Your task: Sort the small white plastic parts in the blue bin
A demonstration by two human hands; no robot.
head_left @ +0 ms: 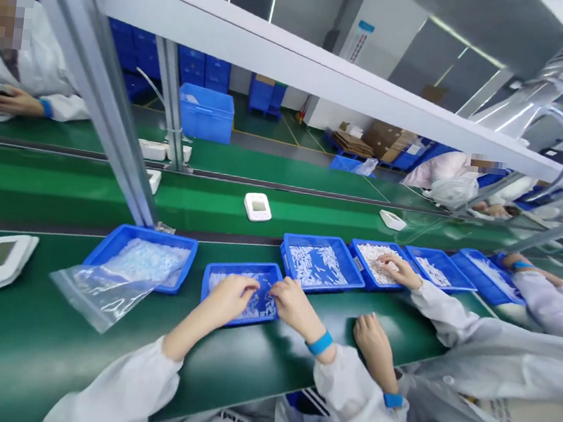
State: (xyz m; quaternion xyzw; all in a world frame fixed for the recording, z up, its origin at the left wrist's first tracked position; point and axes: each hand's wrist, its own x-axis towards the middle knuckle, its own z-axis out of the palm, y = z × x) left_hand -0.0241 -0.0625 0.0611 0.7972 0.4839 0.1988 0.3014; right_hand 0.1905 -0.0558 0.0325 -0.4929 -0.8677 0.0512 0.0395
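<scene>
Both my hands are over a small blue tray (pixel 207 297) that holds small clear or whitish pieces. My left hand (pixel 233 294) is at the tray's middle, fingertips pinched together; whatever is between them is too small to make out. My right hand (pixel 296 306), with a blue band at the wrist, is bent over the tray's right edge, its fingers also pinched. The fingertips of the two hands are a short way apart. To the left stands another blue tray (pixel 189 270) with a clear plastic bag (pixel 125 288) of pale bluish small pieces in it, hanging over the front rim.
Blue trays (pixel 324 286) with small white parts line the bench to the right, where a co-worker's hand (pixel 400 270) reaches into one. That person's other hand (pixel 373 345) rests close to my right arm. White devices (pixel 258 207) lie on the green belt (pixel 202 199) behind. A metal post (pixel 117 100) rises at left.
</scene>
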